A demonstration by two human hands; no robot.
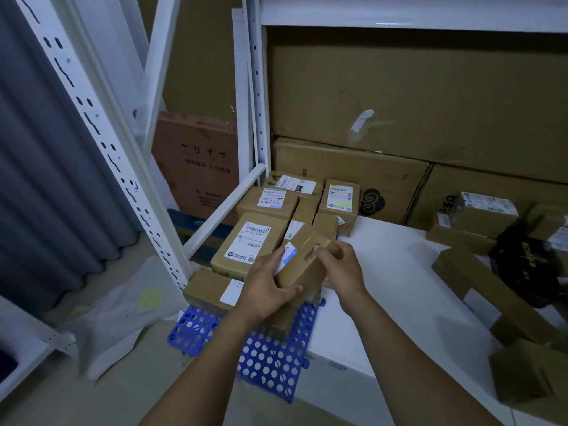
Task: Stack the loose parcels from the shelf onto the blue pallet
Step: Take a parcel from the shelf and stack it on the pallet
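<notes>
A small brown cardboard parcel with a white and blue label is gripped between both hands above the blue pallet. My left hand wraps its near left side, thumb along the front edge. My right hand grips its right end, fingers curled over the top. Several labelled brown parcels are stacked on the perforated pallet, behind and left of the held one. More loose parcels lie at the right on the white shelf.
White slotted rack uprights stand left and centre. Large cardboard cartons fill the back of the shelf. A black bag and long brown boxes sit at right. Grey curtain and plastic sheeting lie on the left.
</notes>
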